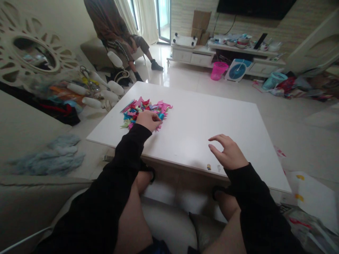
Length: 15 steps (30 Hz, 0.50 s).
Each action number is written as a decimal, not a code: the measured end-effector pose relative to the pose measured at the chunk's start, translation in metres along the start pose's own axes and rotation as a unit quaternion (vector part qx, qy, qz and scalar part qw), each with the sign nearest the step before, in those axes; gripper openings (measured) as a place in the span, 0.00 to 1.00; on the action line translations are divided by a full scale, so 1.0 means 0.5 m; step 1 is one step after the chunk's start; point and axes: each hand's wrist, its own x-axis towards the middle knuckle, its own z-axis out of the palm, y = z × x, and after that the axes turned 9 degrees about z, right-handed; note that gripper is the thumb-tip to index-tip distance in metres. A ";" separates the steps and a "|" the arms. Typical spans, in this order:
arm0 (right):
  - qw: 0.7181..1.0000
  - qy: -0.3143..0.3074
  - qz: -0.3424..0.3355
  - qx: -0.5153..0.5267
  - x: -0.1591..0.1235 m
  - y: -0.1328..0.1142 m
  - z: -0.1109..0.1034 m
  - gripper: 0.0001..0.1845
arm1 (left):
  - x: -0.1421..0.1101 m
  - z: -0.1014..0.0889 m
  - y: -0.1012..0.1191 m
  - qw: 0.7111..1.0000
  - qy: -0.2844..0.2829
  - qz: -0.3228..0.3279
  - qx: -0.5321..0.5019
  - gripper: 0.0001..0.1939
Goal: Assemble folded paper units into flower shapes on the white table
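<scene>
A heap of folded paper pieces (140,103) in pink, red, blue and pale green lies on the left part of the white table (201,116). Their pointed shapes look like origami, but the exact kind is too small to tell. Over the near side of the heap, my left hand (148,120) is closed in a pinch, with a shiny blue paper piece (161,115) at its fingertips. My right hand (227,152) hovers above the table's near right part, thumb and fingers apart, holding nothing. Two small stickers (209,167) are on the table edge beside it.
A person (113,28) sits beyond the table's far left corner. White lamp arms (106,95) stand close to the left edge. Across the floor are a pink basket (219,70), a blue fan (237,70) and a TV cabinet (202,58). Bags (312,225) lie at lower right.
</scene>
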 end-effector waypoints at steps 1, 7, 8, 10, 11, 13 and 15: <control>0.999 0.007 0.028 0.020 0.011 0.008 0.002 0.10 | -0.005 0.017 0.033 0.998 -0.014 0.043 -0.054 0.08; 0.951 -0.017 0.197 0.237 0.066 0.068 0.091 0.21 | -0.032 0.178 0.148 0.919 -0.138 0.178 -0.324 0.02; 0.944 -0.024 0.206 0.255 0.070 0.075 0.106 0.22 | -0.033 0.200 0.150 0.910 -0.154 0.180 -0.340 0.04; 0.937 -0.034 0.216 0.274 0.075 0.087 0.128 0.21 | -0.029 0.231 0.144 0.904 -0.173 0.183 -0.346 0.07; 0.932 -0.039 0.223 0.282 0.077 0.091 0.135 0.20 | -0.026 0.241 0.139 0.904 -0.176 0.187 -0.342 0.08; 0.919 -0.054 0.243 0.306 0.081 0.098 0.143 0.18 | -0.021 0.251 0.130 0.906 -0.172 0.196 -0.335 0.09; 0.914 -0.062 0.246 0.316 0.087 0.104 0.149 0.17 | -0.018 0.254 0.123 0.908 -0.160 0.205 -0.330 0.10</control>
